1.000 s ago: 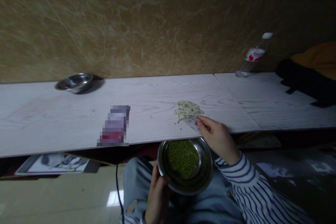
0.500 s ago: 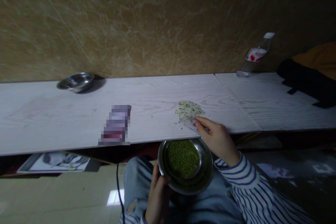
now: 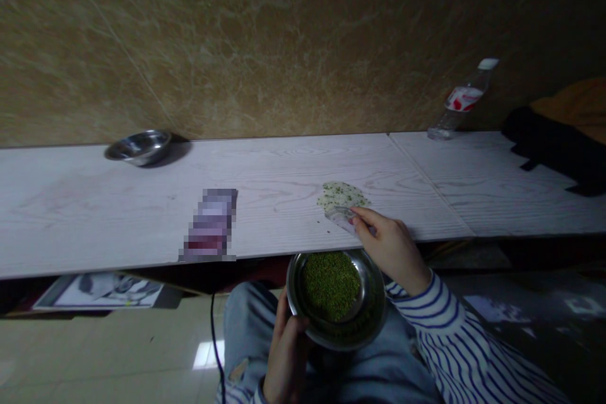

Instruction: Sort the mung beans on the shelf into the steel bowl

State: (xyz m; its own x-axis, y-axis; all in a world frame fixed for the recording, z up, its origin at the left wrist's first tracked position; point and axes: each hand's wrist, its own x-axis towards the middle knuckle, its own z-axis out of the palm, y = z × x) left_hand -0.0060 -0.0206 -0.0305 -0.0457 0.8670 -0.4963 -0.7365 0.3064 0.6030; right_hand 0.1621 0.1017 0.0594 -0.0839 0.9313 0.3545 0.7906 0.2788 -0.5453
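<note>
My left hand (image 3: 285,346) grips the rim of a steel bowl (image 3: 374,312) filled with small green beans, held over my lap just below the table edge. My right hand (image 3: 391,247) rests on the white wooden table (image 3: 284,170), fingers pinched on a small clear plastic piece (image 3: 341,216) whose edge touches a little heap of pale grains mixed with green beans (image 3: 341,194). That heap lies near the table's front edge, right above the bowl.
An empty steel bowl (image 3: 138,147) stands at the back left by the wall. A blurred flat packet (image 3: 211,223) lies left of the heap. A water bottle (image 3: 461,99) leans at the back right, next to dark and orange cloth (image 3: 563,132). A cable (image 3: 215,344) hangs by my knee.
My right hand with the plastic piece has shifted slightly left, into the near edge of the heap. The bowl and left hand stay in place.
</note>
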